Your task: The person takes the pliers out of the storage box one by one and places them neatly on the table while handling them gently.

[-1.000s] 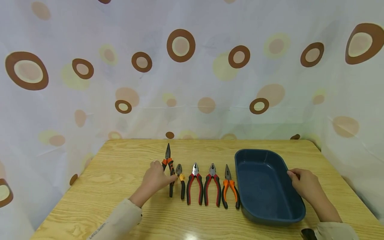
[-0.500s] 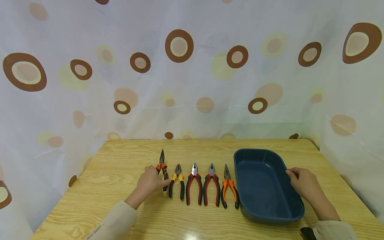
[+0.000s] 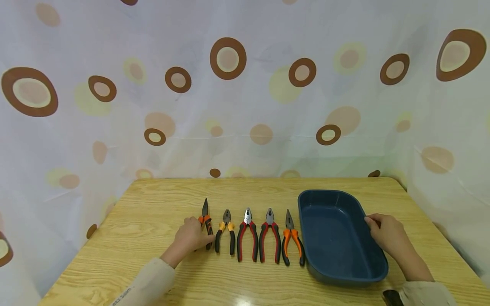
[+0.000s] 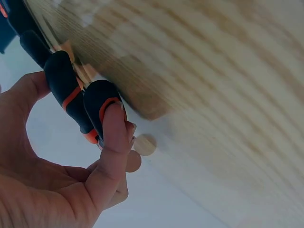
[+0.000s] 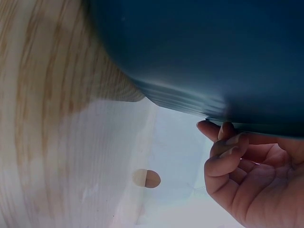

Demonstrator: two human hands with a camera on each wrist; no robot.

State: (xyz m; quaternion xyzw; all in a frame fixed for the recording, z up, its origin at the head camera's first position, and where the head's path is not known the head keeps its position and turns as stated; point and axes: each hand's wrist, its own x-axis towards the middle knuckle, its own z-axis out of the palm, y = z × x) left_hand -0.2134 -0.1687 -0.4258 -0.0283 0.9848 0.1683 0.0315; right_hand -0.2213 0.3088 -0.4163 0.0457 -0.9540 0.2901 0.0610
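Observation:
In the head view my left hand [image 3: 190, 235] grips long-nose pliers [image 3: 205, 208] with orange-and-black handles, at the left end of a row of pliers. The nose points away from me, toward the back of the table. The left wrist view shows thumb and fingers on either side of the black handles [image 4: 66, 90]. Beside them lie yellow-and-black pliers [image 3: 226, 227]. On the right, my right hand [image 3: 390, 233] pinches the rim of a dark blue tray [image 3: 338, 242]; the right wrist view has the fingertips right at the rim.
Two red-and-black pliers, one [image 3: 248, 233] beside the other [image 3: 270, 233], lie in the row. Orange-handled long-nose pliers [image 3: 292, 238] lie close to the tray's left side. Behind the wooden table [image 3: 153, 204] hangs a patterned curtain [image 3: 260, 106].
My left hand has moved left and toward me with the long-nose pliers, away from the yellow-and-black pliers, whose handles now show fully. The right hand stays at the tray's rim.

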